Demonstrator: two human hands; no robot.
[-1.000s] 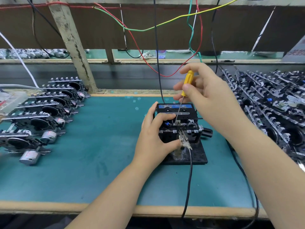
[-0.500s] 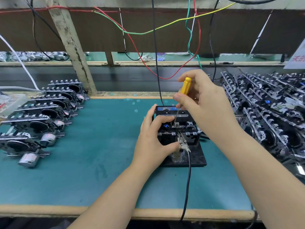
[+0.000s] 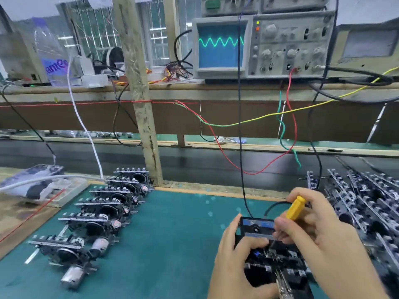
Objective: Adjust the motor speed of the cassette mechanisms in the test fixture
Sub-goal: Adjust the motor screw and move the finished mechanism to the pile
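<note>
A black cassette mechanism (image 3: 280,266) sits in the test fixture (image 3: 257,227) at the lower right of the green mat. My left hand (image 3: 235,262) grips the mechanism from the left, fingers curled over its top and thumb at its front. My right hand (image 3: 319,238) pinches a small yellow-handled screwdriver (image 3: 295,208), whose thin shaft points down into the mechanism. A metal clip (image 3: 282,283) on a black lead is attached at the front. On the shelf above, an oscilloscope (image 3: 220,45) shows a green sine wave.
A row of cassette mechanisms (image 3: 101,214) with silver motors lines the left of the mat. Many more are piled at the right (image 3: 367,203). A wooden post (image 3: 140,93) stands behind the mat. Coloured wires (image 3: 237,124) hang from the shelf. A white cable (image 3: 84,126) drops at left.
The view has tilted up, bringing the oscilloscope shelf into sight and pushing hands and fixture to the lower right. Both hands keep the same hold on mechanism and screwdriver.
</note>
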